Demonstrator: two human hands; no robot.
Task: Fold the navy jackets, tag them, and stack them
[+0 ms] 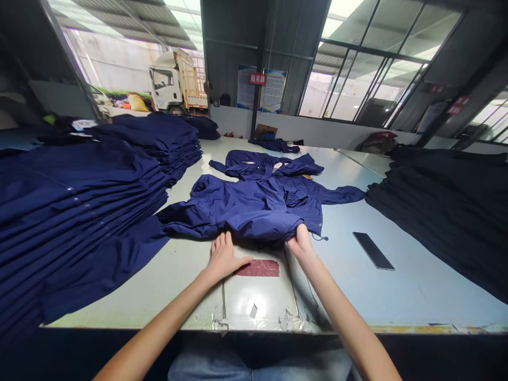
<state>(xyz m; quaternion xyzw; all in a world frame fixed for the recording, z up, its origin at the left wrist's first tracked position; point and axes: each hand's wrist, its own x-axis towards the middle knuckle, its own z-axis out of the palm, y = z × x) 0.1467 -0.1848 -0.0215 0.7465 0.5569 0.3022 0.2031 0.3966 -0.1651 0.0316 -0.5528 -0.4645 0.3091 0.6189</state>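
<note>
Navy jacket (242, 209) at the table's (397, 296) near edge, both hands at its hem
From the head camera, I saw it spread near the near edge, hem lapping a taped white board (254, 301), a second jacket (270, 164) just beyond. The left hand (224, 257) lay open, flat against the hem; the right hand (301, 242) had its fingers under the cloth, so I could not tell if it pinched. Hands set well apart suited keeping the hem even. A stack of navy garments (79, 196) lay by the left edge, a dark pile (444, 222) and black flat strip (373, 250) toward the right.
</note>
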